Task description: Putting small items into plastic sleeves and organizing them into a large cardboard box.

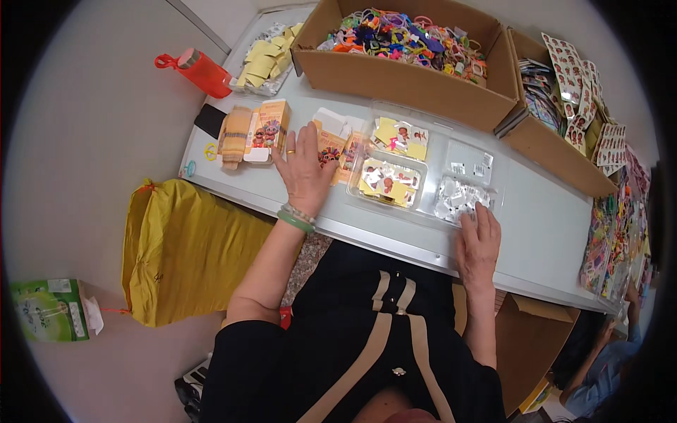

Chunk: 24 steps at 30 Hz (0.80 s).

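Note:
My left hand (307, 173), with a green bangle at the wrist, lies with fingers stretched over an orange printed carton (328, 149); its thumb rests on or just above the carton. A second orange carton (350, 156) is beside it, partly covered by the clear plastic tray (429, 199). My right hand (481, 243) is at the tray's front right, fingers loosely bent and apart, the tips by small silver-and-white packets (455, 197). I see nothing in it. Other compartments hold yellow-and-white printed cards (388, 182) and flat white labelled pieces (468, 163).
Upright stands an orange box (270, 127), next to stacked folded cartons (235, 137). Behind are a cardboard box (409, 84) of colourful bands and another (550, 144) of sticker sheets. A red-sleeved bottle (204, 76) is far left. A yellow bag (190, 247) hangs left; another person's arm (599, 359) shows lower right.

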Available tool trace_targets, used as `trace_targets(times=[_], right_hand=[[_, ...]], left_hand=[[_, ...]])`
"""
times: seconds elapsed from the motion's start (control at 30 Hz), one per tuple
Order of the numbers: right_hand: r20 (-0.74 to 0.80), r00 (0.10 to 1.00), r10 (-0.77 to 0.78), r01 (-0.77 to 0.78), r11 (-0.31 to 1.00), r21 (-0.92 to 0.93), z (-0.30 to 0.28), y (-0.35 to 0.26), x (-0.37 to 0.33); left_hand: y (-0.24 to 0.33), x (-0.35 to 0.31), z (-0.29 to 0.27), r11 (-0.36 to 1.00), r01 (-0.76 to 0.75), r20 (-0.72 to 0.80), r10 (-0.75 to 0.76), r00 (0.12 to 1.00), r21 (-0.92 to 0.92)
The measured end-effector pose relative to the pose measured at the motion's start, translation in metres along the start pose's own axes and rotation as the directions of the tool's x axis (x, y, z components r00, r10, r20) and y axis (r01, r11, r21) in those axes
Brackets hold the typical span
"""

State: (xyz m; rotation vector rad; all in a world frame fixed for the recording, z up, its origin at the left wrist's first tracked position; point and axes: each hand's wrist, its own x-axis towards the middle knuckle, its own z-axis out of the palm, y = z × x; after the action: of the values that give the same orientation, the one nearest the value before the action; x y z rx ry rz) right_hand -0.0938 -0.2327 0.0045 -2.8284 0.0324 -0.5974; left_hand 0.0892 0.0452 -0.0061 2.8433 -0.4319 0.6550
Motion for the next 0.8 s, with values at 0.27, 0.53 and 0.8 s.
trace_targets(times=[0.27, 0.53, 0.8], right_hand=[[-0.155, 0.987, -0.052, 0.098, 0.947, 0.307, -0.012, -0.02, 0.017], [0.422, 0.871, 0.25, -0.442, 0.025, 0.897, 0.005, -0.071, 0.057], [0.487, 0.766, 0.419, -0.565, 0.077, 0.822, -0.001, -0.069, 0.038]], left_hand=[[0.003, 0.003, -0.021, 0.222, 0.397, 0.309, -0.345, 0.886, -0.89], [0.065, -0.021, -0.06, -0.162, 0.764, 0.717, 0.267, 0.644, -0.625], [0.083, -0.038, -0.037, -0.546, 0.833, 0.568, 0.715, 0.409, 0.087]])
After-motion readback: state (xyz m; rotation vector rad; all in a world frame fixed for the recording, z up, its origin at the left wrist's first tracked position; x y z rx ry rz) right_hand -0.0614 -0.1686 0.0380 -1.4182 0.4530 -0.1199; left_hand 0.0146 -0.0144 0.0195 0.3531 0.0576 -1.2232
